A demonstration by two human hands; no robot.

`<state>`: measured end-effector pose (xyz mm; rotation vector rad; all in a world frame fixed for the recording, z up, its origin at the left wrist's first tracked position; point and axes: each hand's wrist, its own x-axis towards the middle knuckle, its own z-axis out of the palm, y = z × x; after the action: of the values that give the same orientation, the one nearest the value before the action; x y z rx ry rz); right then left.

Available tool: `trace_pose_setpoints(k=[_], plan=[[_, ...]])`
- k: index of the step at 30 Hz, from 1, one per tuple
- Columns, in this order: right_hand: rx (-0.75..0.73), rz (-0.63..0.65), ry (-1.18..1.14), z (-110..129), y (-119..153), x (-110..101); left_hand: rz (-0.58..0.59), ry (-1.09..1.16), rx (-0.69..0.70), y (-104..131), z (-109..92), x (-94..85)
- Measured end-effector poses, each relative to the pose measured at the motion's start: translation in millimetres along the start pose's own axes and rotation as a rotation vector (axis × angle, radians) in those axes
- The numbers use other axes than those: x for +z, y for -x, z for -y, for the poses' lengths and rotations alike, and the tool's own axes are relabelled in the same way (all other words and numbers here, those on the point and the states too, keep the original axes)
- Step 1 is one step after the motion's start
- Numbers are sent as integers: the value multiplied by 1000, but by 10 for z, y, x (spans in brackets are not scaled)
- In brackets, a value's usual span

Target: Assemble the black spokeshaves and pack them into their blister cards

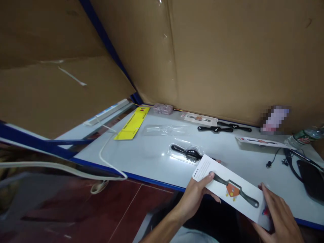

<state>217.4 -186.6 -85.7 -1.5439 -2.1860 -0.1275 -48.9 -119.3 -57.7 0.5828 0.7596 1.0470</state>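
A white printed card (222,199) with a picture of a spokeshave is held at the table's front edge. My left hand (193,195) grips its left end, thumb on top of the card and fingers beneath. At the right end, my right hand (280,216) is closed around the card's edge, where the card looks folded. Just behind the card lies a black spokeshave (193,154) in a clear plastic blister (174,157); the card covers its right end. Further back are two bare black spokeshaves (215,129) (234,126) and a clear blister shell (164,130).
Printed cards (198,118) (263,141) and a yellow sheet (131,125) lie on the table (113,153). A bottle (305,135), earphones (268,164) and a dark flat object (311,180) are at right. Cardboard walls (227,60) stand behind. A white cable (101,153) crosses the left edge.
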Motion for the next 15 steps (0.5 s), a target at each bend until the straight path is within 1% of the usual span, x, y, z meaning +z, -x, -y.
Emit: trace_pose_setpoints(k=[3,6,8,10,12,15], plan=[[178,-4,-149,78,-73,-159,-107,19,25,14,-89,-19],[339,51,-348,124,-132,-339,-243,60,99,4,-180,-52],[455,80,-503,137,-161,-419,-283,81,132,-14,-220,-77],[565,83,-707,160,-195,-440,-300,85,143,-29,-236,-92],[646,55,-948,202,-237,-400,-311,74,153,-24,-216,-83],[762,7,-1243,280,-278,-283,-337,33,176,42,-99,-18]])
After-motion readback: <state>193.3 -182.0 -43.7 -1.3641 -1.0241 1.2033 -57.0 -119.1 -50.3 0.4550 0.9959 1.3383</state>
